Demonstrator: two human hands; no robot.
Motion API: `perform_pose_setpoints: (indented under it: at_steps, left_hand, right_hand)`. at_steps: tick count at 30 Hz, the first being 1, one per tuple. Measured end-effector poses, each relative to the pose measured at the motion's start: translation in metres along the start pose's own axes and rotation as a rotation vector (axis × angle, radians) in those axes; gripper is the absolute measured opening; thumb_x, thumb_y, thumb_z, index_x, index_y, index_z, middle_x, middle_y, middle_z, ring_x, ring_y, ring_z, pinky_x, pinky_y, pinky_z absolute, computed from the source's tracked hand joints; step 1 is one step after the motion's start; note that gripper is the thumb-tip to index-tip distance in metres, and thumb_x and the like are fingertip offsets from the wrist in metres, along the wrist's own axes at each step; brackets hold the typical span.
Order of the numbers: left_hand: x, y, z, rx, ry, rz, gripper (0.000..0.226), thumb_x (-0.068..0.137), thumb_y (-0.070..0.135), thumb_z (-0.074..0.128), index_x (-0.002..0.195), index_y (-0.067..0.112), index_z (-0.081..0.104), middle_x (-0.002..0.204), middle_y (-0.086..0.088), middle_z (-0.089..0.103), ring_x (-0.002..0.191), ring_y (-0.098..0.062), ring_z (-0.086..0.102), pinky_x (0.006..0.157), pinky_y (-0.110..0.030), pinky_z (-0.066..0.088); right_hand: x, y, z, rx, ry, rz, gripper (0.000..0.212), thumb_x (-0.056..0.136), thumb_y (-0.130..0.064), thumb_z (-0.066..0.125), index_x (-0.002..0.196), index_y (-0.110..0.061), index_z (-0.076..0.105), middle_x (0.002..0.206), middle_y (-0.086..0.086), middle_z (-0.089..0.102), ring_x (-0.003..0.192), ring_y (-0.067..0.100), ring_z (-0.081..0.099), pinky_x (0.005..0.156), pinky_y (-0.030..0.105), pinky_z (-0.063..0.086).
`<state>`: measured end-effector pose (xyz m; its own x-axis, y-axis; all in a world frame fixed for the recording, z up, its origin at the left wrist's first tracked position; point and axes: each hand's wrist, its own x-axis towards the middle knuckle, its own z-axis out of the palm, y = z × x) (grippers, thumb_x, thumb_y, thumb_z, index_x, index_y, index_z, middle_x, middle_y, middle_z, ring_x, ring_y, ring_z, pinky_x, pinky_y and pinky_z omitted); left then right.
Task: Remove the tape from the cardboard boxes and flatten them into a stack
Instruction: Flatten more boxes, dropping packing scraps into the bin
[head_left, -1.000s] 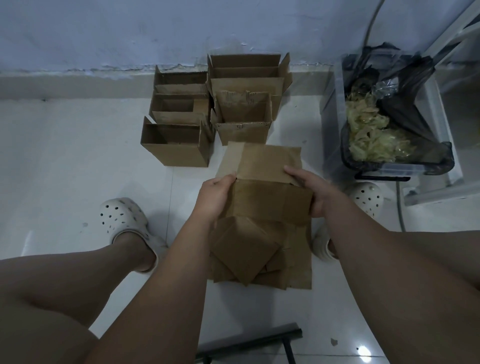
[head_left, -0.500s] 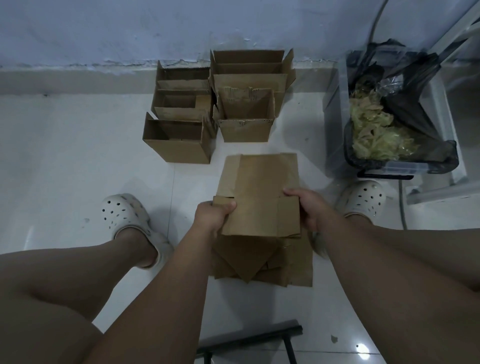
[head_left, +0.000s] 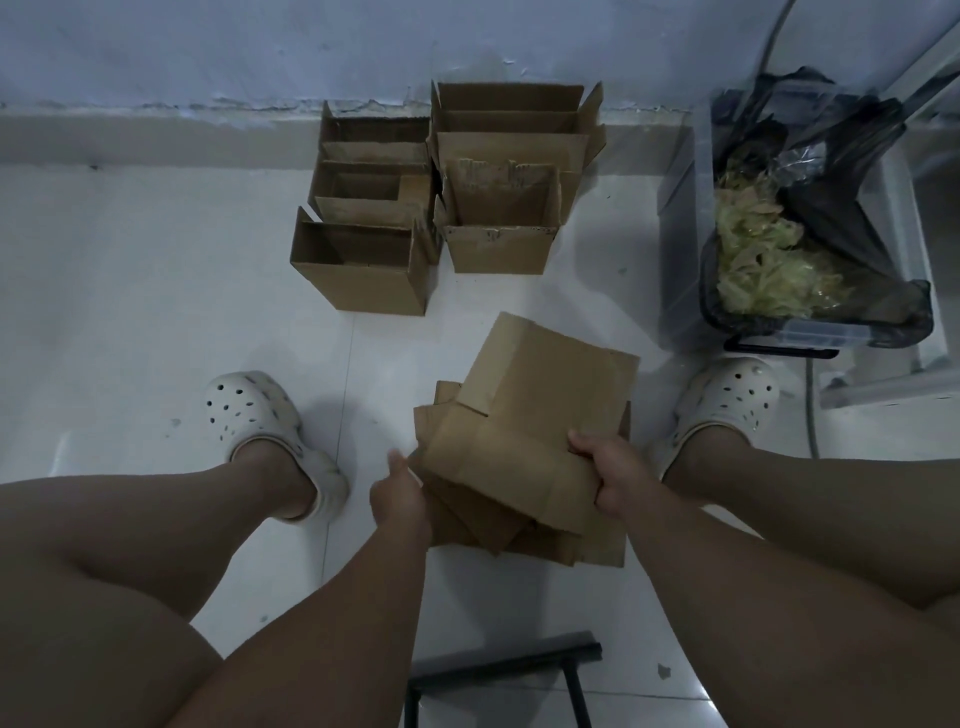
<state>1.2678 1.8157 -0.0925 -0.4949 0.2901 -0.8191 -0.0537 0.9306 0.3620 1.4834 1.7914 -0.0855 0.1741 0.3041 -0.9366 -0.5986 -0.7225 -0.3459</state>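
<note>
Right grip (head_left: 597, 480) curls round the near right edge of the flattened box (head_left: 540, 415), which sits askew over the stack (head_left: 597, 548) on the floor (head_left: 156, 312) between my feet. Left grip (head_left: 400, 499) is at the stack's left edge, blurred; I cannot tell if it holds. Upright boxes (head_left: 363, 270) stand at the floor's far edge.

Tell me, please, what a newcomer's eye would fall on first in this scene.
First, the flattened box, held by its near right corner in the right hand, askew over the stack of flattened cardboard on the floor. Then the open boxes clustered against the wall ahead, and the clear bin at right, lined with a black bag and holding crumpled tape.
</note>
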Motion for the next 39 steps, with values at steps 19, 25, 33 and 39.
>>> perform_pose_setpoints:
  at_steps: [19,25,33,39]
  left_hand:
    - [0.017,-0.023,0.021,-0.181,-0.276,-0.178,0.045,0.087,0.008,0.066,0.129,0.002,0.052,0.128,-0.018,0.057,0.112,-0.036,0.056,0.083,-0.043,0.047]
    - [0.026,-0.006,0.022,-0.011,-0.241,-0.004,0.041,0.094,0.011,0.057,0.134,0.012,0.048,0.13,-0.013,0.055,0.116,-0.037,0.053,0.098,-0.059,0.042]
    - [0.026,0.034,0.013,0.218,-0.645,0.167,0.027,0.096,0.008,0.05,0.121,0.018,0.051,0.123,-0.011,0.06,0.106,-0.028,0.059,0.09,-0.046,0.049]
    - [0.024,0.019,0.029,0.601,-0.327,0.475,0.075,0.088,0.017,0.065,0.149,0.018,0.021,0.142,-0.011,0.041,0.127,-0.032,0.044,0.103,-0.042,0.038]
  right_hand:
    - [0.001,0.076,0.007,-0.497,0.166,0.426,0.021,0.093,-0.025,0.055,0.099,-0.006,0.063,0.091,0.008,0.063,0.073,0.019,0.056,0.057,0.026,0.043]
    - [0.027,0.052,-0.008,-0.464,0.654,-0.177,0.044,0.095,-0.023,0.049,0.135,-0.007,0.043,0.132,0.017,0.051,0.109,0.034,0.054,0.093,0.041,0.044]
    - [0.025,0.038,-0.015,-0.186,0.252,-0.014,0.062,0.09,-0.045,0.059,0.14,-0.012,0.045,0.138,0.008,0.051,0.124,0.03,0.049,0.106,0.047,0.039]
    - [0.025,0.049,-0.012,-0.393,0.374,-0.082,0.061,0.083,-0.011,0.069,0.137,-0.006,0.039,0.132,0.016,0.053,0.116,0.037,0.053,0.099,0.05,0.045]
